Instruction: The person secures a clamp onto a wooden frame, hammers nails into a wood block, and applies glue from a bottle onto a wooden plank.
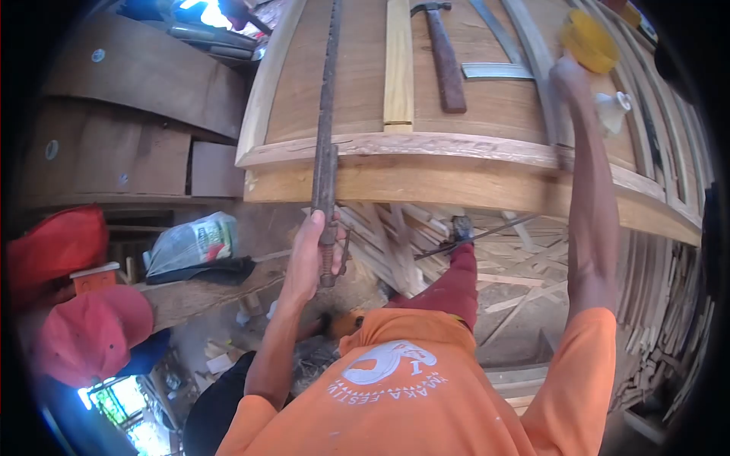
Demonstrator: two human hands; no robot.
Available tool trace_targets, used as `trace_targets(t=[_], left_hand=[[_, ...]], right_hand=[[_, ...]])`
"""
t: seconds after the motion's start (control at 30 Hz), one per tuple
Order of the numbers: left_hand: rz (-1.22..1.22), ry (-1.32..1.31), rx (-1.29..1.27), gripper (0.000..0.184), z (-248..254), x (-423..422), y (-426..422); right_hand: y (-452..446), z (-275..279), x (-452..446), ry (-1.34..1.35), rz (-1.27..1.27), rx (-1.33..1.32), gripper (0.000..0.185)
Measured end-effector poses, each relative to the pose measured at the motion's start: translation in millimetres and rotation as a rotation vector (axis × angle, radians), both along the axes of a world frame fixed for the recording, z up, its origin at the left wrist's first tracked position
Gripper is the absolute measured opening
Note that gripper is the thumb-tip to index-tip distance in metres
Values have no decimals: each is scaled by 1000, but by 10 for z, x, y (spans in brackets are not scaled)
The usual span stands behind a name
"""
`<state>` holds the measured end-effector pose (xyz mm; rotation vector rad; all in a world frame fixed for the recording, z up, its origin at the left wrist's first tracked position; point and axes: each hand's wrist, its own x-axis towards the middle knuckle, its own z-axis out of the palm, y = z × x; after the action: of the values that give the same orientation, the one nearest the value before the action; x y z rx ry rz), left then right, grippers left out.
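Note:
My left hand (310,247) is wrapped around the screw end of a long metal bar clamp (325,114). The clamp's bar reaches away over the framed wooden panel (342,76), and its jaw sits close to the panel's near edge. Far off at the right, my right hand (569,78) is closed at the lower edge of a yellow plastic container (590,42); its fingers are blurred and partly hidden. A white bottle (613,112) lies beside my right forearm. On the panel lie a hammer (445,61) with a wooden handle and a try square (498,71).
Wooden boards (144,76) lean at the left. Below them are a red cap (95,334), a plastic bag (194,243) and a red bag (57,247). Wood offcuts (525,266) litter the floor under the panel, and strips (654,319) are stacked at the right.

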<state>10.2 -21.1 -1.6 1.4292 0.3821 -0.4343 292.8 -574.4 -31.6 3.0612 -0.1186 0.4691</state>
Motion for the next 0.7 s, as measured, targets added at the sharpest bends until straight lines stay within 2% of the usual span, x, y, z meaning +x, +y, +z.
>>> trace_targets(t=[0.03,0.1,0.2,0.23,0.3,0.33,0.4,0.47,0.53,0.6,0.63,0.7], left_hand=[[15,-1,20,58,6,11,-41],[20,4,61,61,15,41,-77],[24,20,69,59,53,51,-98],[25,23,76,59,54,49,-105],[20,13,86,59,44,57,-109],[22,15,89,59,41,70,-111],[45,77,102,61,51,65,-111],[74,105,76,62,73,61,-129],[97,132,53,64,148,65,-160],[79,105,106,66,288,67,-142],[55,77,153,67,327,64,-120],[39,55,213,67,397,52,-99]], right_hand=[[3,-38,94,1,6,19,25],[-29,-48,282,-110,-218,196,31],[282,318,30,-71,-180,113,36],[408,479,-98,-143,-158,130,37],[849,946,-663,-290,-81,398,38],[1120,1192,-1056,-274,-45,594,38],[1622,1455,-1839,-70,9,954,40],[1836,1269,-2340,159,261,1254,42],[1963,970,-2645,413,415,1292,33],[2087,749,-2767,348,615,997,26],[2180,635,-2772,342,615,996,26],[2434,429,-2669,168,693,905,14]])
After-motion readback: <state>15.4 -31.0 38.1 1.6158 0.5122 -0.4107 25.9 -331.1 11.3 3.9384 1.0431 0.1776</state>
